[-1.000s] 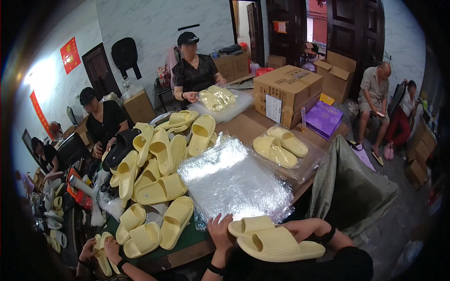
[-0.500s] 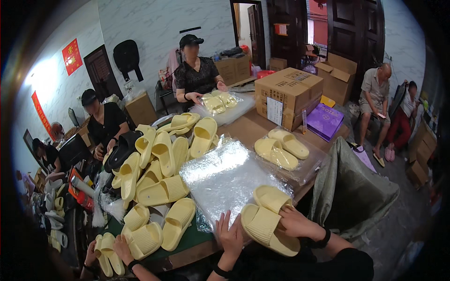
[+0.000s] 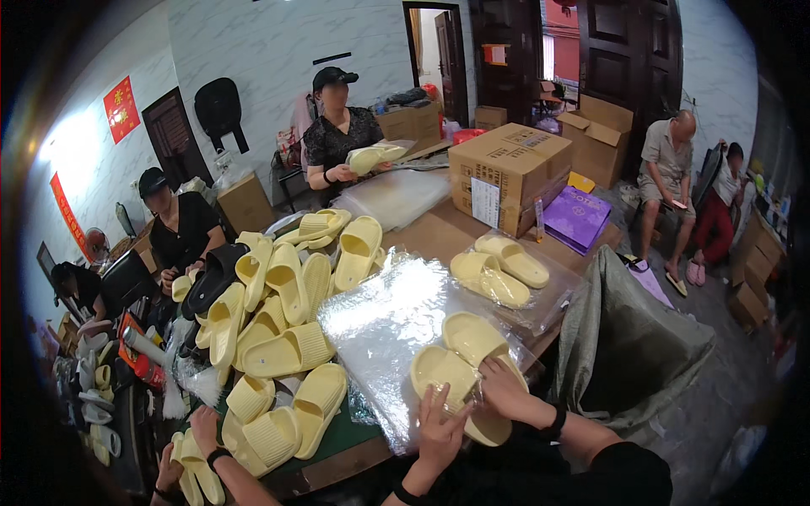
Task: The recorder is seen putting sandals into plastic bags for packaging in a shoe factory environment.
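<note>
My right hand [image 3: 506, 390] is closed on a pair of pale yellow slide slippers [image 3: 441, 368], its fingers at the foot openings. The slippers lie toes away from me over a stack of clear plastic bags [image 3: 371, 325]. My left hand [image 3: 439, 428] rests at the left slipper's near side with its fingers stretched out over slipper and plastic. I cannot tell whether the toes are inside the top bag. Beyond lies another yellow pair in clear plastic [image 3: 489, 280]. A heap of loose yellow slippers [image 3: 287, 350] fills the table's left, with a black one [image 3: 216, 278] in it.
At the lower left, another person's hands [image 3: 204, 430] hold yellow slippers. Across the table a person [image 3: 342, 139] handles a bagged pair. A cardboard box [image 3: 510, 177] and a purple bag [image 3: 577, 218] stand at the far right. A grey-green sack [image 3: 612, 337] hangs open beside the table.
My right hand has pushed the slippers left and farther over the bags. My left hand has moved right onto the left slipper. The person across has lifted a bagged pair.
</note>
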A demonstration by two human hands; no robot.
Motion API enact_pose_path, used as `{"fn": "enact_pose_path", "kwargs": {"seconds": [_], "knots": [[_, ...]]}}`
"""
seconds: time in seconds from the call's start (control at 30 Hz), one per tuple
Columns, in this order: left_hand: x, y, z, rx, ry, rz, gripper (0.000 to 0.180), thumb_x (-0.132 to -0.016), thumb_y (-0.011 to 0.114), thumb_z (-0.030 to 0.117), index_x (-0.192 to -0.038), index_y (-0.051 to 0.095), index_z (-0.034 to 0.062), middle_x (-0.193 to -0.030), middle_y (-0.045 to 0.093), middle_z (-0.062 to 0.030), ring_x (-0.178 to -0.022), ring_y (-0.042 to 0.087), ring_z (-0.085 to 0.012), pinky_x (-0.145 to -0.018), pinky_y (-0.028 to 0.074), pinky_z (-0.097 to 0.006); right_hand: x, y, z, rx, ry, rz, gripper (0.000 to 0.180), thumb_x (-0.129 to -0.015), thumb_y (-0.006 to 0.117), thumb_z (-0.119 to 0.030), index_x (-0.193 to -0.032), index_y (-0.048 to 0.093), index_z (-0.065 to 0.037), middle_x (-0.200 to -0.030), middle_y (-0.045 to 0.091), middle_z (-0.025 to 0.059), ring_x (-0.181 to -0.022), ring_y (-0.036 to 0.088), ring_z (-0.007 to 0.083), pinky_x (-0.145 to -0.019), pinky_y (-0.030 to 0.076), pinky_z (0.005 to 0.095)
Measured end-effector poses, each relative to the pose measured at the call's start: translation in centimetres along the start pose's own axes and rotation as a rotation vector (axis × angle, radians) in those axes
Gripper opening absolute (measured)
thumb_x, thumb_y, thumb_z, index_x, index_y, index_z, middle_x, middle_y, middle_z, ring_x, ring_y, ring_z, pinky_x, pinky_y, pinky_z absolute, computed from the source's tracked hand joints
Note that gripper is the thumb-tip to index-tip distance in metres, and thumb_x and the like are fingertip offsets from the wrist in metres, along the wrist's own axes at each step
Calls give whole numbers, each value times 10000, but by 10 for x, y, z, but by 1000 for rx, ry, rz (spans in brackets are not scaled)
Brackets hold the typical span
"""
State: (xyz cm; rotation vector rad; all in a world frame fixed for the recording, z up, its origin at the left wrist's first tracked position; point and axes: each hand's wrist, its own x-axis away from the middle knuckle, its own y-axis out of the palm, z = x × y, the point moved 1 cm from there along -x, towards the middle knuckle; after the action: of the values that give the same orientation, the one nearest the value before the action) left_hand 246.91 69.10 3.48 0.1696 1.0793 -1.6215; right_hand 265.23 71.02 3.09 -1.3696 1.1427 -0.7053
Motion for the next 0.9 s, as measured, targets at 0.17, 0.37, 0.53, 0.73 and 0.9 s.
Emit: {"fn": "enact_pose_path", "kwargs": {"seconds": [0.17, 0.37, 0.53, 0.73, 0.9], "knots": [[4, 3, 0, 53, 79, -80, 364, -728, 697, 55, -1054, 703, 217, -1355, 417, -196, -1254, 376, -446, -1013, 349, -490, -35, 21, 7, -56, 105, 145, 288, -778, 606, -274, -869, 648, -4, -1133, 524, 230, -1119, 453, 380, -963, 343, 489], [31, 17, -24, 53, -496, 174, 613, -748, 674, 14, -1317, 450, 47, -1451, 127, -279, -1305, 303, -430, -1023, 341, -452, -68, 31, -5, -98, 201, 29, 394, -821, 567, -354, -982, 611, 2, -1210, 478, 290, -1201, 402, 421, -981, 339, 517], [38, 15, -36, 166, -622, 98, 621, -765, 583, -8, -1345, 362, 5, -1385, 247, -287, -1153, 428, -399, -983, 371, -444, -39, 32, -10, -92, 120, -94, 523, -843, 552, -426, -1248, 499, -100, -1381, 303, 329, -1301, 280, 473, -1039, 274, 525], [32, 16, -42, -145, -418, -6, 572, -783, 473, -53, -1343, 370, 7, -1181, 457, -237, -1061, 477, -373, -898, 418, -422, 4, 34, 18, -422, -126, -149, 771, -698, 756, -411, -1351, 436, -155, -1419, 233, 335, -1319, 223, 499, -1094, 235, 455], [32, 21, -44, -139, -410, -7, 612, -728, 456, -104, -1325, 419, 22, -1114, 482, -222, -1028, 489, -387, -886, 420, -414, 3, 7, 9, -338, -94, -288, 726, -719, 739, -368, -1355, 439, -184, -1420, 238, 329, -1340, 239, 438, -1084, 241, 489]]}}
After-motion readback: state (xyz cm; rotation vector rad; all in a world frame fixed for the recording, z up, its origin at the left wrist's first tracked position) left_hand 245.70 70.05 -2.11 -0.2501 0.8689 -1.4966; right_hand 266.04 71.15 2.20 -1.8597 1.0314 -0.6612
